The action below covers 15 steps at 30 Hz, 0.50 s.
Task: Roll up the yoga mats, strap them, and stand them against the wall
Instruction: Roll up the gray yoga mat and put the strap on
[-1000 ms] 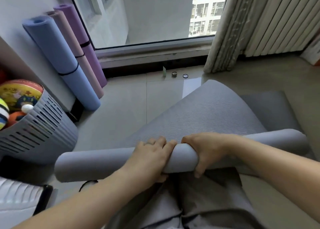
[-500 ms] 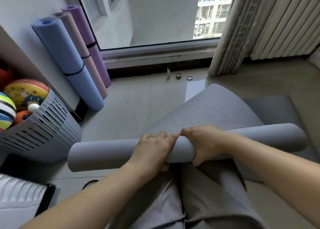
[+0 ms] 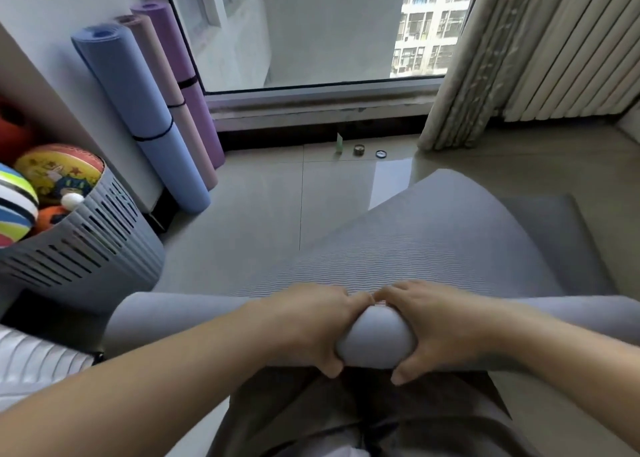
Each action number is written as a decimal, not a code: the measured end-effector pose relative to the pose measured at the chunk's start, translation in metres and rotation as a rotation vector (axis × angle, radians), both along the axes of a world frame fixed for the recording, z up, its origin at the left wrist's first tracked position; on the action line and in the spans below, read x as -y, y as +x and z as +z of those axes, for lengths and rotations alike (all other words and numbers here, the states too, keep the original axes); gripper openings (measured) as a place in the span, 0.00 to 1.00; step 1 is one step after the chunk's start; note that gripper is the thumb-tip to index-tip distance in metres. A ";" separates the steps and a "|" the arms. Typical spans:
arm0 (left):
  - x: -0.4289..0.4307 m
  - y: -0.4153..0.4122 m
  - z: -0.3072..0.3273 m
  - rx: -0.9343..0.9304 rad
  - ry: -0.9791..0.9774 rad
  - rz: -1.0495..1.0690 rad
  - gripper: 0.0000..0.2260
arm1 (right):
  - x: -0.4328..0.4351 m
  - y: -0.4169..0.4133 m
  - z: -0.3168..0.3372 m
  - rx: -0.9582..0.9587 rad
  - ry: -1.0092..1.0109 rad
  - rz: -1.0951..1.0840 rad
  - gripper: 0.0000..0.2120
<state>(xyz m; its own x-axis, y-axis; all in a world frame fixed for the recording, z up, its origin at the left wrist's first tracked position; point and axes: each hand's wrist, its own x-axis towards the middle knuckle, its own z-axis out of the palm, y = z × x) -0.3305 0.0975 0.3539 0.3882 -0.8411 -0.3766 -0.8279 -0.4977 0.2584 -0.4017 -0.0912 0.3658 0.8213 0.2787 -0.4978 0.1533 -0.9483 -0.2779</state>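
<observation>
A grey yoga mat [image 3: 433, 245] lies partly rolled across the floor in front of me, its unrolled part stretching toward the window. My left hand [image 3: 308, 321] and my right hand [image 3: 440, 321] grip the middle of the roll side by side, fingers curled over the top, thumbs underneath. Against the left wall stand three rolled mats with black straps: a blue mat [image 3: 138, 110], a pink mat [image 3: 173, 96] and a purple mat [image 3: 183, 75].
A grey slatted basket [image 3: 86, 248] full of colourful balls stands at the left. Small items [image 3: 360, 150] lie on the tiles under the window sill. A curtain [image 3: 460, 75] hangs at the right. My grey trousers show below the roll.
The roll has grown and moved forward along the mat toward the window, my hands turning over with it. The view has shifted closer to the wall and window.
</observation>
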 end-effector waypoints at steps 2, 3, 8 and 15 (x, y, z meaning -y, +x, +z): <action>0.001 0.005 -0.009 -0.108 0.003 0.031 0.32 | -0.003 -0.021 -0.010 0.208 -0.121 0.007 0.46; 0.003 0.008 -0.009 -0.155 0.019 0.040 0.32 | -0.006 -0.028 -0.015 0.295 -0.164 0.021 0.47; 0.011 0.029 0.004 -0.284 0.184 0.062 0.33 | -0.010 -0.016 -0.020 0.350 -0.168 -0.019 0.36; 0.004 -0.015 -0.012 0.383 0.017 0.136 0.41 | 0.003 0.039 0.000 -0.119 0.031 -0.048 0.36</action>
<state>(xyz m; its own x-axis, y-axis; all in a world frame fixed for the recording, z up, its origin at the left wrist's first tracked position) -0.3460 0.0938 0.3420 0.6104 -0.7675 -0.1960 -0.7890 -0.6109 -0.0652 -0.3627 -0.0947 0.3657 0.7700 0.2573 -0.5839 0.0721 -0.9443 -0.3211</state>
